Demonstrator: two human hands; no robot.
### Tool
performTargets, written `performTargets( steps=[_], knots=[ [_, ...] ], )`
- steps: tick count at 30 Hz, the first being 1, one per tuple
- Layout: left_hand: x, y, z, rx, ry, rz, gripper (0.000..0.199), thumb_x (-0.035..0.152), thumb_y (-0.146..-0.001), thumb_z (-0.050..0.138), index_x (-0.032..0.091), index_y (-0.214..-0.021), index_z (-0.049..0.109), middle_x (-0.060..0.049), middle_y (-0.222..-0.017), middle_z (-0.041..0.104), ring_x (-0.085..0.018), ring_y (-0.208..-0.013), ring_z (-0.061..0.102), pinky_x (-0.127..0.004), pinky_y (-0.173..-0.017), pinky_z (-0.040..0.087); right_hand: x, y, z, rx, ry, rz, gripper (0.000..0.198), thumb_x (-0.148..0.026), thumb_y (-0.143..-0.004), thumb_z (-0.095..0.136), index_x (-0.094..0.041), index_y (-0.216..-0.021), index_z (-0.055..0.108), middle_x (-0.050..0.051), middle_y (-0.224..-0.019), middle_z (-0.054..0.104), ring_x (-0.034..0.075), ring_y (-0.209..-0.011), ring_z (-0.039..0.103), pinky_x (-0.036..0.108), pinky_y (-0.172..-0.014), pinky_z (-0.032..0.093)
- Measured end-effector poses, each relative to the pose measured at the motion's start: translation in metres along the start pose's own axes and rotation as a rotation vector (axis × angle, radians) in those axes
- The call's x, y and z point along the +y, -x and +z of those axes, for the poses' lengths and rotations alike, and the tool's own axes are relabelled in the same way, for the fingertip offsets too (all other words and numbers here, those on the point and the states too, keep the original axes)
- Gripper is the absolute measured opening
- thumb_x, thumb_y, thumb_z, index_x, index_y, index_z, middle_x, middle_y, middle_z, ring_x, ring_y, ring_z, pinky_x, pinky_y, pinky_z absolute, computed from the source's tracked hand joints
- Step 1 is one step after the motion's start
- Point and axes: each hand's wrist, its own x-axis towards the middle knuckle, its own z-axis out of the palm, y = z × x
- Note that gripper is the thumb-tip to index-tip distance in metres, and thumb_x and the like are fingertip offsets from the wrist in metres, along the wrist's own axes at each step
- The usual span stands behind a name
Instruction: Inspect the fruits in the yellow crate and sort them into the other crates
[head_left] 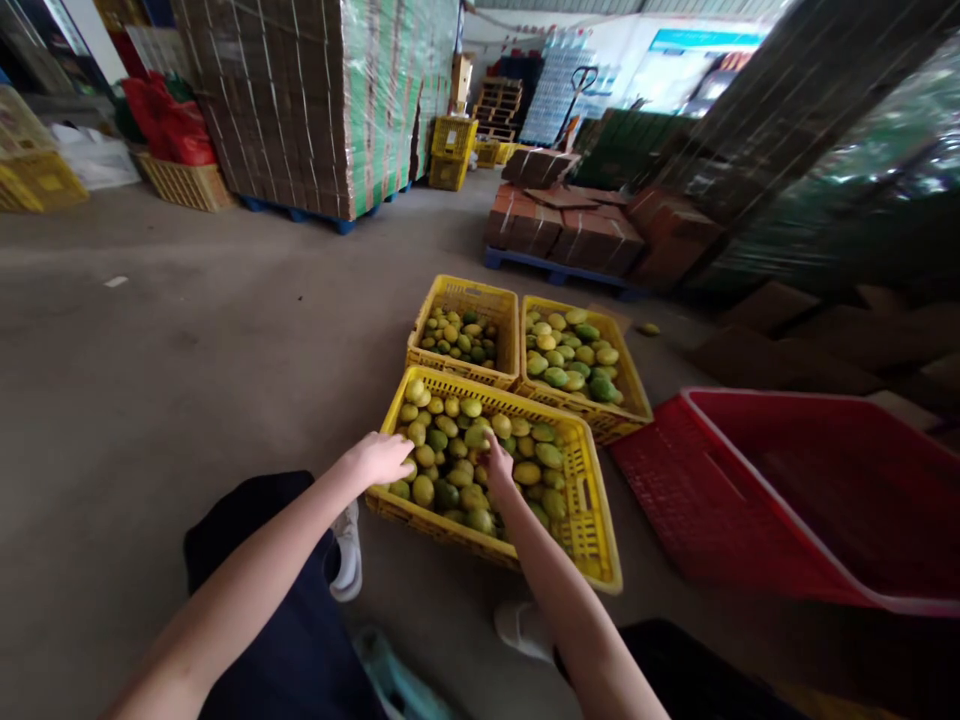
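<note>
Right fingers [499, 461] clasp an oval yellow-green fruit [476, 437] mid-frame; left fingers [391, 457], grip unclear; work seems unfinished, yellow plastic crate [602, 512] well filled.

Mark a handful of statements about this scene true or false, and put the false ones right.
1. The right hand is among the fruit in the near yellow crate. True.
2. The left hand is down by the shoes. False: it is at the near yellow crate's left edge.
3. Two more yellow crates with fruit stand just beyond. True.
4. The red bin is left of the near yellow crate. False: it is to the right.
</note>
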Motion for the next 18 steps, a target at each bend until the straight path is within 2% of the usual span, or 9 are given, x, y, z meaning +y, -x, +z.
performTargets(
  steps=[2, 4, 6, 7, 10, 13, 16, 18],
  knots=[
    [0.003, -0.003, -0.001, 0.063, 0.052, 0.007, 0.048, 0.037, -0.095, 0.055, 0.019, -0.139, 0.056, -0.018, -0.137, 0.064, -0.034, -0.121, 0.066, -0.043, -0.101, 0.049, -0.023, 0.001, -0.004, -0.058, -0.185, -0.045, 0.053, -0.063, -0.090, 0.044, -0.018, -0.108, 0.064, 0.013, -0.094, 0.075, 0.029, -0.102, 0.072, 0.035, -0.078, 0.060],
    [0.008, -0.006, -0.003, 0.168, 0.149, 0.025, 0.070, 0.044, -0.093, 0.059, 0.015, -0.153, 0.039, -0.023, -0.153, 0.049, -0.036, -0.133, 0.056, -0.045, -0.108, 0.045, -0.042, 0.008, -0.010, -0.124, -0.343, -0.082, 0.057, -0.069, -0.087, 0.042, -0.020, -0.104, 0.063, 0.012, -0.096, 0.075, 0.027, -0.098, 0.072, 0.034, -0.077, 0.061],
    [0.013, -0.010, -0.004, 0.261, 0.299, 0.068, 0.087, 0.047, -0.089, 0.065, 0.014, -0.159, 0.025, -0.023, -0.162, 0.034, -0.036, -0.142, 0.048, -0.045, -0.113, 0.042, -0.056, 0.022, -0.014, -0.208, -0.473, -0.117, 0.059, -0.074, -0.082, 0.045, -0.021, -0.100, 0.063, 0.010, -0.096, 0.076, 0.027, -0.094, 0.073, 0.034, -0.075, 0.060],
    [0.016, -0.012, -0.004, 0.295, 0.386, 0.089, 0.091, 0.045, -0.087, 0.068, 0.015, -0.159, 0.023, -0.023, -0.164, 0.032, -0.034, -0.143, 0.046, -0.044, -0.114, 0.042, -0.061, 0.031, -0.015, -0.269, -0.536, -0.136, 0.059, -0.075, -0.079, 0.050, -0.021, -0.097, 0.064, 0.009, -0.094, 0.076, 0.026, -0.092, 0.073, 0.034, -0.074, 0.059],
    [0.024, -0.019, -0.002, 0.349, 0.621, 0.095, 0.088, 0.036, -0.082, 0.074, 0.016, -0.155, 0.030, -0.021, -0.158, 0.042, -0.029, -0.141, 0.049, -0.041, -0.114, 0.043, -0.072, 0.061, -0.015, -0.487, -0.716, -0.199, 0.052, -0.069, -0.069, 0.073, -0.021, -0.090, 0.065, 0.006, -0.086, 0.075, 0.025, -0.085, 0.072, 0.032, -0.070, 0.057],
    [0.026, -0.026, 0.002, 0.338, 0.767, 0.048, 0.078, 0.032, -0.078, 0.078, 0.015, -0.145, 0.042, -0.018, -0.140, 0.061, -0.027, -0.128, 0.061, -0.041, -0.109, 0.048, -0.075, 0.076, -0.013, -0.559, -0.766, -0.259, 0.047, -0.059, -0.064, 0.086, -0.021, -0.084, 0.064, 0.001, -0.080, 0.074, 0.020, -0.075, 0.070, 0.028, -0.066, 0.053],
    [0.021, -0.031, 0.006, 0.303, 0.856, -0.029, 0.068, 0.030, -0.072, 0.083, 0.019, -0.132, 0.055, -0.010, -0.125, 0.070, -0.027, -0.118, 0.066, -0.041, -0.103, 0.053, -0.066, 0.062, -0.019, -0.547, -0.653, -0.327, 0.046, -0.067, -0.075, 0.074, -0.022, -0.083, 0.065, 0.001, -0.074, 0.072, 0.018, -0.067, 0.067, 0.028, -0.064, 0.054],
    [0.016, -0.035, 0.009, 0.298, 0.900, -0.123, 0.069, 0.029, -0.069, 0.085, 0.020, -0.131, 0.057, -0.009, -0.126, 0.070, -0.027, -0.119, 0.066, -0.040, -0.104, 0.053, -0.054, 0.037, -0.030, -0.469, -0.382, -0.337, 0.049, -0.068, -0.089, 0.055, -0.021, -0.084, 0.067, 0.003, -0.073, 0.072, 0.018, -0.067, 0.068, 0.030, -0.067, 0.055]
  ],
)
